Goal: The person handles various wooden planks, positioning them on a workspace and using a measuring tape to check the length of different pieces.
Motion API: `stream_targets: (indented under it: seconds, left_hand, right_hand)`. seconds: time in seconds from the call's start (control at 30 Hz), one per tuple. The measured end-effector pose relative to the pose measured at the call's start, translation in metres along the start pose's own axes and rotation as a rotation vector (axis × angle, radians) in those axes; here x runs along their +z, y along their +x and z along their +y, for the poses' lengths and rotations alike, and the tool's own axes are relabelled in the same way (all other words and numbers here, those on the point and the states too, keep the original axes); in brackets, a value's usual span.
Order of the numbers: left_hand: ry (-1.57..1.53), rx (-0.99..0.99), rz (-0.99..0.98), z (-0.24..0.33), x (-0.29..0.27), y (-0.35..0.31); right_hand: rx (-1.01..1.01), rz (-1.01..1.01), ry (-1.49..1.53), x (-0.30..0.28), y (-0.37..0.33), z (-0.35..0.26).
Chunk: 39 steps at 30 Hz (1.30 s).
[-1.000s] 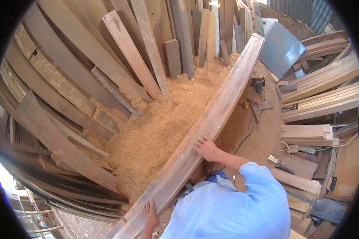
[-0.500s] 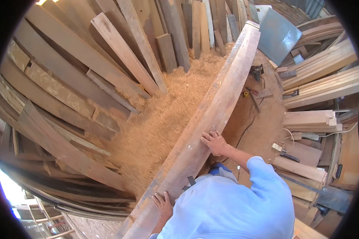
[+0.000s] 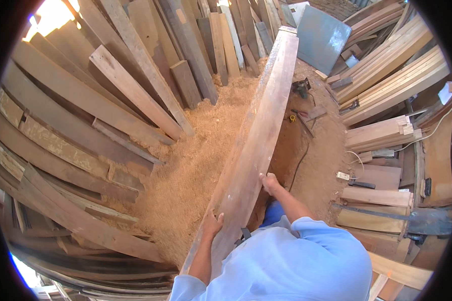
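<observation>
A long, thick wooden beam (image 3: 258,135) stretches from beside my body toward the far end of the yard, its upper face dusted with sawdust. My left hand (image 3: 212,224) holds the beam's left edge, thumb on the upper face and the other fingers mostly hidden over the side. Farther along, my right hand (image 3: 271,184) grips the right edge, with the thumb on top and the fingers curled down out of sight. A small dark object (image 3: 244,234) shows at the beam's near right edge, beside my shirt.
Sawdust (image 3: 186,175) lies heaped left of the beam, below many leaning planks (image 3: 135,90). On the ground at right are a dark power tool (image 3: 301,88), a yellow tape measure (image 3: 292,119) and a cable (image 3: 300,165). Stacked timber (image 3: 381,133) and a grey-blue panel (image 3: 322,40) stand beyond.
My hands have gone from lying on the beam's upper face to gripping its two edges. The left has moved forward to the far-left side. The view has shifted, too.
</observation>
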<state>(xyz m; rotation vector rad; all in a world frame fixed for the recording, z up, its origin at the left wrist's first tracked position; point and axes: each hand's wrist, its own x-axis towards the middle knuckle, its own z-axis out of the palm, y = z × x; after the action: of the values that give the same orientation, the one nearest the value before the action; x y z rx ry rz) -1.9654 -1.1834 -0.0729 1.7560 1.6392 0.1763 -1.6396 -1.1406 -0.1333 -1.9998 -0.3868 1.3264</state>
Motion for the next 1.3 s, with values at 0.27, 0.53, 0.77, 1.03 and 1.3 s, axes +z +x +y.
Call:
stream_targets:
  seconds: [0.27, 0.53, 0.77, 1.03, 1.3]
  left_hand:
    - [0.269, -0.329, 0.062, 0.008, 0.054, 0.020]
    - [0.328, -0.537, 0.071, 0.027, 0.054, 0.045]
    - [0.384, -0.491, 0.247, 0.148, 0.076, 0.166]
    - [0.324, 0.023, 0.203, 0.312, 0.114, 0.372]
    - [0.386, 0.256, 0.101, 0.437, 0.143, 0.516]
  right_hand:
    - [0.179, -0.435, -0.176, -0.022, 0.010, -0.015]
    - [0.215, -1.003, 0.352, -0.094, 0.051, -0.072]
    - [-0.028, -0.424, 0.248, -0.189, 0.143, -0.148]
    - [-0.438, -0.038, -0.568, -0.301, 0.248, -0.131]
    - [-0.027, 0.113, -0.406, -0.396, 0.316, -0.074]
